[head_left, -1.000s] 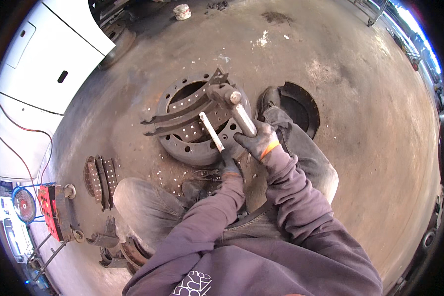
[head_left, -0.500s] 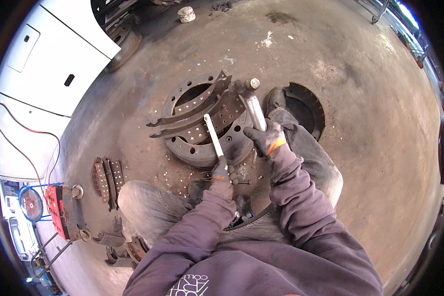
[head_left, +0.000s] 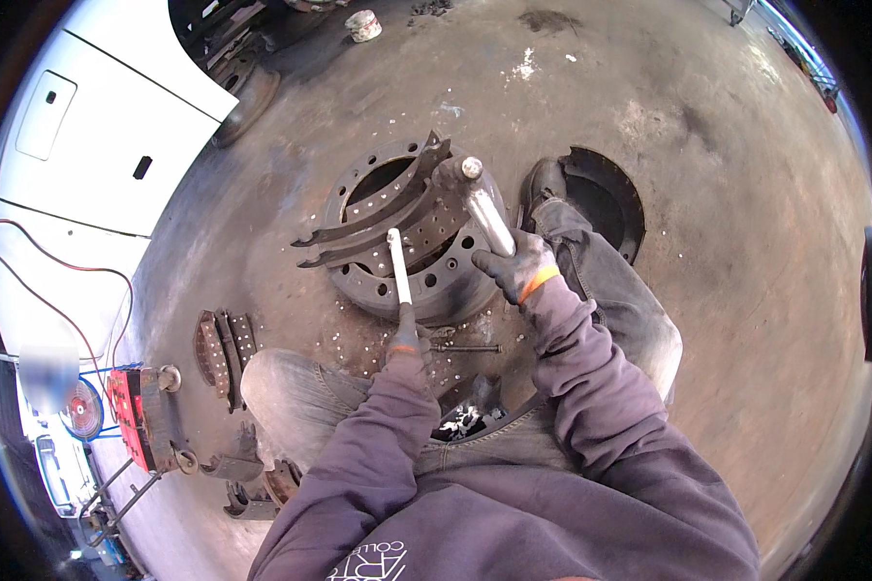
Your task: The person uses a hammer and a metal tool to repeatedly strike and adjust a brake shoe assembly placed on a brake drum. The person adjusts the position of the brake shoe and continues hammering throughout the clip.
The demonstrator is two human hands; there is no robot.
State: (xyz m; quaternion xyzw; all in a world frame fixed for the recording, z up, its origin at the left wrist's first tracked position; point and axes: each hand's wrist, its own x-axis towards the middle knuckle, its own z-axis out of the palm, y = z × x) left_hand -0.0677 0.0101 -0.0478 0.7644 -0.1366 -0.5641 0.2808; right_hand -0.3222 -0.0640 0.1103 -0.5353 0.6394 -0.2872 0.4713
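- Left hand clamped on a rod by the drum's near edge.
- Right hand gripping a hammer.
- Best practice, likely: rod square to the shoe, blows straight.

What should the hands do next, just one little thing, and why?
Maybe the left hand should steady the white bar on the nearer curved shoe: the bar's tip appears over it, though I can't tell if they touch, and the right hand holds a hammer close by.
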